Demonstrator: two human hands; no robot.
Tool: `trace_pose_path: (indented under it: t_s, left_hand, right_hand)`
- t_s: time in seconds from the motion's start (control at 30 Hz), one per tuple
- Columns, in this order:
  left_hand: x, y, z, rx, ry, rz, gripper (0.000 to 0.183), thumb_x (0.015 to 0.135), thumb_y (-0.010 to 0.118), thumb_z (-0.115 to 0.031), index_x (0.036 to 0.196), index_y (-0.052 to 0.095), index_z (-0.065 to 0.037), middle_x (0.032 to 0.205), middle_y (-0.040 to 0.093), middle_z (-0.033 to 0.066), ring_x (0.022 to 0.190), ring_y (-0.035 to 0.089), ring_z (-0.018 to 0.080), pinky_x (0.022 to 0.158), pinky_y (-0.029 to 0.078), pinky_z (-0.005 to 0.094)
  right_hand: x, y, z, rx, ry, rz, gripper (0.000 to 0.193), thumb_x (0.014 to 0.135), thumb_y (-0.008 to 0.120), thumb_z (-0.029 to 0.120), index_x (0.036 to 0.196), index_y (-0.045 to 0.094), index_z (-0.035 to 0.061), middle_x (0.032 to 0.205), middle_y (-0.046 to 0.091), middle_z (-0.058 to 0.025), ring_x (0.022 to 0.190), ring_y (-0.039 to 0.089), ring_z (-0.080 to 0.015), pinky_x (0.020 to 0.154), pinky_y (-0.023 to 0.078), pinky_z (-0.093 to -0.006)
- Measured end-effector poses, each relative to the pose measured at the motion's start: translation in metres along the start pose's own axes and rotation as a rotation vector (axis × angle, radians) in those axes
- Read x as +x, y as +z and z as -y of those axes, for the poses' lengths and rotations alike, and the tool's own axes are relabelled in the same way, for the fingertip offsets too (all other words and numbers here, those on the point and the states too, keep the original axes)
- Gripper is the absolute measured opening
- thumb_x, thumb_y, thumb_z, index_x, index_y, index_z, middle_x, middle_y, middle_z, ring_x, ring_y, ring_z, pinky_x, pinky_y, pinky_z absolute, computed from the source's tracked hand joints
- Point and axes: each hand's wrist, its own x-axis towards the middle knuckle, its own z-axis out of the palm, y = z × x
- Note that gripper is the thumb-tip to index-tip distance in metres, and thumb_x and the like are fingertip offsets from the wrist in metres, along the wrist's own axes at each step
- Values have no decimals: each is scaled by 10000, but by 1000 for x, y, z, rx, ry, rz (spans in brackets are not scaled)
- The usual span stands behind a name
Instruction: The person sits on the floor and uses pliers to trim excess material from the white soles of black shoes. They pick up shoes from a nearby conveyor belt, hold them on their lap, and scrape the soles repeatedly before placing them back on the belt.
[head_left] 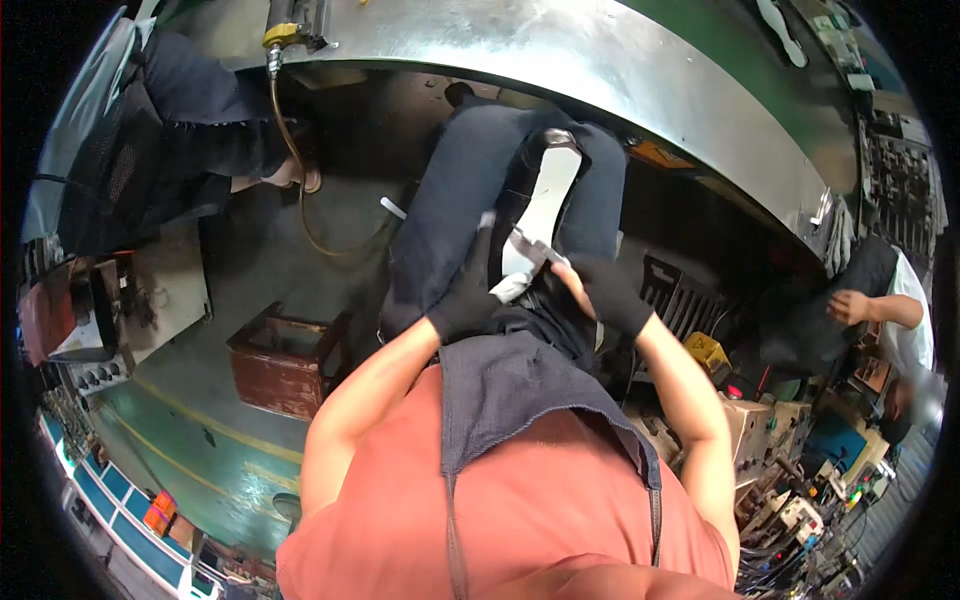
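Metal part (527, 262), a small grey strip with a bent end, sits between both gloved hands above the person's lap, in front of the dark trousers. Left hand (468, 298), in a black glove, is curled around the part's lower end. Right hand (605, 292), also in a black glove, pinches the upper end with fingers closed on it. Beneath the hands a dark apron (510, 385) hangs over an orange shirt (560, 500). A white panel (548, 195) lies between the knees. Beyond them curves the steel edge of a large machine worktop (620, 70). On the floor to the left stands a rusty brown box (285, 360). At far right another person's hand (848, 305) reaches in.
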Motion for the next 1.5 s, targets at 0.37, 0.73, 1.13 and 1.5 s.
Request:
trace_pose_path:
  t_s: [0.37,0.73,1.13,1.5]
  left_hand:
    - [19,34,34,-65,-93,-349,356,959,488,-323,1000,604,11,898,633,256,849,640,341,742,477,390]
    - [10,8,-5,-297,-207,57,833,704,820,-236,1362,361,-10,1253,527,135,1157,500,197,982,402,324]
    - [25,-153,-144,194,-209,139,718,674,825,-157,1301,498,-36,1264,571,123,1185,533,223,990,444,383]
    - [35,-6,2,-90,-222,107,801,841,684,-296,1429,268,54,1444,342,268,1359,339,346,1080,316,355]
  right_hand:
    - [-58,6,9,217,363,79,494,969,443,444,937,614,-19,777,631,-214,694,645,-287,654,479,-382]
    - [-21,17,9,-212,-63,-120,319,874,616,355,815,575,43,737,579,-176,697,596,-379,632,468,-452]
    - [-76,4,1,-44,-137,-164,299,905,583,312,817,601,27,735,585,-199,669,578,-385,602,446,-421]
    - [-81,-2,-2,455,175,-171,344,979,508,309,851,580,-2,687,528,17,649,462,-87,603,407,-270]
